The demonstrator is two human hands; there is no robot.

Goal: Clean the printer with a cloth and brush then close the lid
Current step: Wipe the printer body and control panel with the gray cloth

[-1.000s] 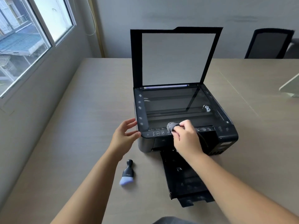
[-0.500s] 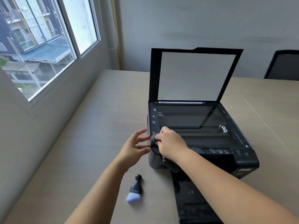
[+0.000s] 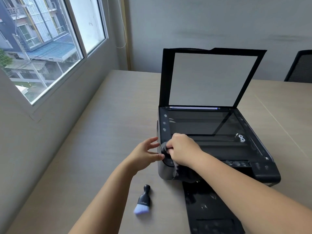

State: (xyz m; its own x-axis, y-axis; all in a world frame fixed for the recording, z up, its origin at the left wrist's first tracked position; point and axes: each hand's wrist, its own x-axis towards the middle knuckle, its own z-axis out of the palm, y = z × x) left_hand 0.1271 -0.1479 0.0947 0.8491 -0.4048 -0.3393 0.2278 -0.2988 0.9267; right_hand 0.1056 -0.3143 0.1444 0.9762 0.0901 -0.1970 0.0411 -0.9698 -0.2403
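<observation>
A black printer (image 3: 263,171) sits on the table with its scanner lid (image 3: 212,78) raised upright and the glass exposed. My right hand (image 3: 184,149) grips a grey cloth (image 3: 163,146) and presses it on the printer's front left corner, by the control strip. My left hand (image 3: 145,153) has its fingers spread and rests against the printer's left side. A small black brush (image 3: 143,200) with pale bristles lies on the table in front of the printer, to the left of the pulled-out paper tray (image 3: 211,215).
The light wooden table (image 3: 101,132) runs along a wall with a window (image 3: 42,48) on the left. A black chair (image 3: 300,66) stands behind the table at the far right. Small white marks show on the glass at right.
My right hand has slid the cloth left along the front strip to the left corner. My left hand stays at the printer's left side. The camera has turned left and tilted up.
</observation>
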